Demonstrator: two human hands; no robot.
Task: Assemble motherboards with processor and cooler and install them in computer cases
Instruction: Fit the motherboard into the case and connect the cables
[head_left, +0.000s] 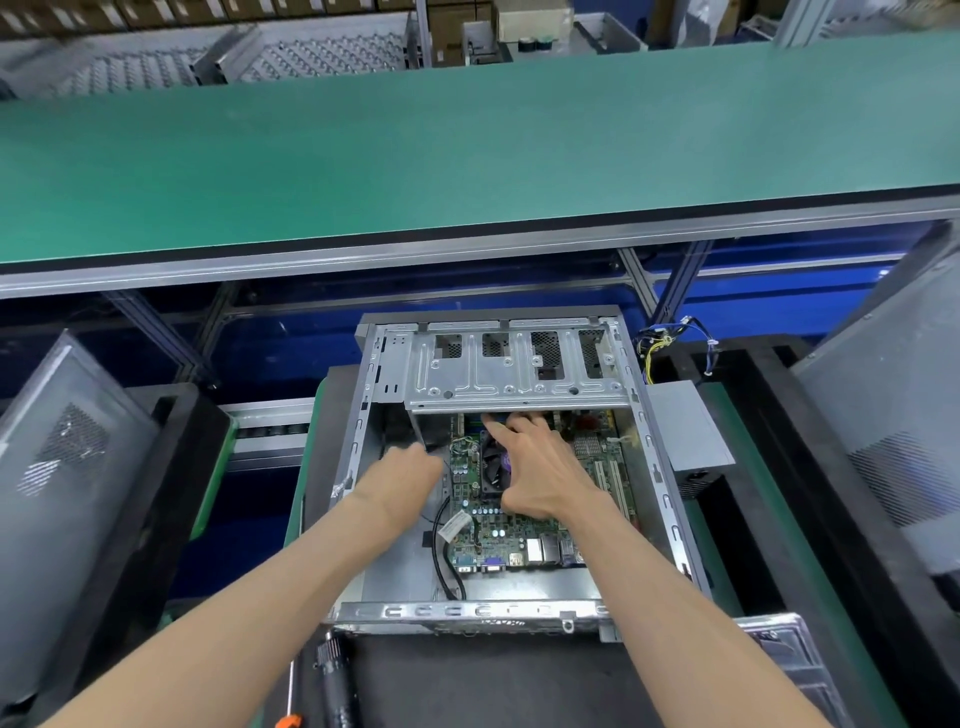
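Below the green bench (467, 156), your computer case (670, 525) lies open, long axis running away from you; motherboard (498, 525) ports face you. Right hand (540, 467) rests open-fingered on the cooler (493, 467); left hand (410, 470) grip unclear.

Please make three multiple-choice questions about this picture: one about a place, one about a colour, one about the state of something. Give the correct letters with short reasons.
1. Where is the motherboard?
A. on the green bench
B. inside the open computer case
C. on the floor

2. What colour is the long bench top behind the case?
A. green
B. red
C. white

3. How is the right hand?
A. hanging beside the case
B. gripping a screwdriver
C. fingers stretched out over the cooler fan

Answers:
1 B: the board lies flat between the case walls.
2 A: the top is plainly green.
3 C: its fingers reach over the black fan toward the drive cage.
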